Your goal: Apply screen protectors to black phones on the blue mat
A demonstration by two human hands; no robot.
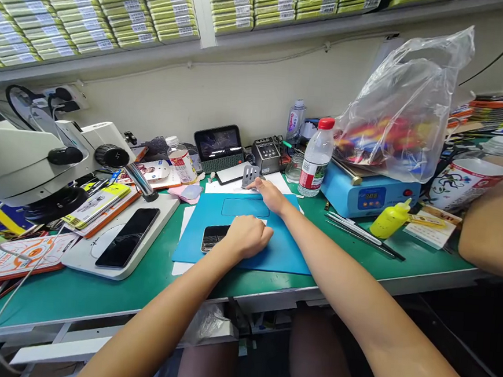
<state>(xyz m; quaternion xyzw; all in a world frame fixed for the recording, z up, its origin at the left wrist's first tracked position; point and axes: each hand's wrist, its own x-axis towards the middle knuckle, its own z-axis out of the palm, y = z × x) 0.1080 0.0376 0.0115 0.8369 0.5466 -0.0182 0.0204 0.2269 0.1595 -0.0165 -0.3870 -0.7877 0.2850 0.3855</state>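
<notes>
My left hand [250,238] is curled into a fist over a blue mat [202,208]. It covers the right part of a dark-screened phone [213,238] lying on the mat; what its fingers hold, if anything, is hidden. Farther back, my right hand [270,196] reaches across the mat's far edge. Its thumb and forefinger close at the lower edge of a grey slotted piece [250,174], which stands upright. A thin dark rectangular outline marks the mat between the two hands.
At left, a microscope [93,147] overhangs a black phone [128,238] on its base. Behind the mat stand a small screen [218,145] and a red-capped bottle [316,159]. A blue machine [364,191], tweezers [356,231] and a yellow bottle [389,219] lie right, near another person's arm [492,225].
</notes>
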